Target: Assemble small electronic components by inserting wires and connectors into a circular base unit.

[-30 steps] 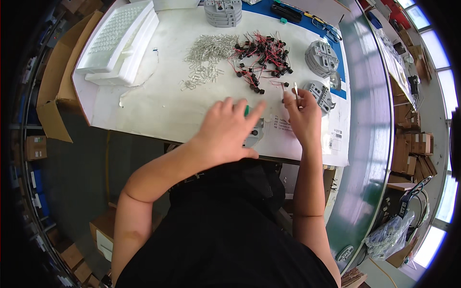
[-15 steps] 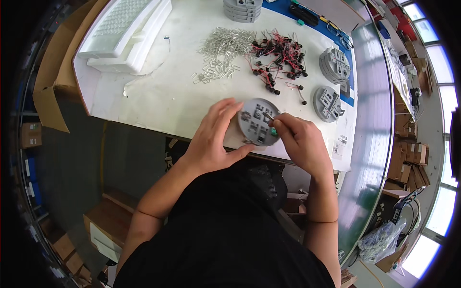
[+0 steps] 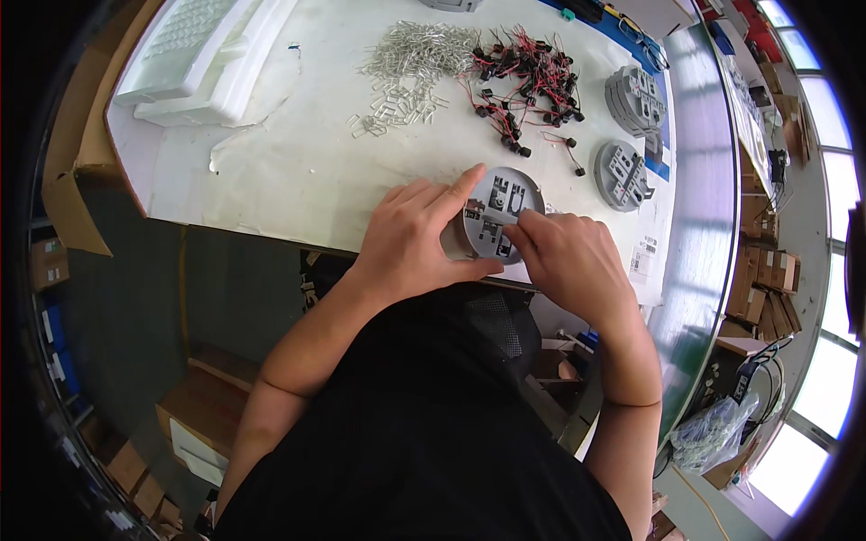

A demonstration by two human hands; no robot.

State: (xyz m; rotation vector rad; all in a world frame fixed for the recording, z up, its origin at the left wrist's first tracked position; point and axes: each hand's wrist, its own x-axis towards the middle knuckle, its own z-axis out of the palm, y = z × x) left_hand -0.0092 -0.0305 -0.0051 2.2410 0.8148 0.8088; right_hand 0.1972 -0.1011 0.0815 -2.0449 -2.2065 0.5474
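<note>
While a white tabletop [image 3: 298,171] spreads under the work, a white plastic tray [image 3: 203,50] lies at its far left, a heap of metal clips [image 3: 410,63] and a tangle of red and black wired parts [image 3: 523,77] sit farther back, and two grey discs [image 3: 622,176] rest to the right. At the near edge, the left hand [image 3: 419,239] clasps a round grey disc [image 3: 501,212] by its rim, while the right hand [image 3: 564,261] has its fingers [image 3: 528,236] pinched against the disc's face.
</note>
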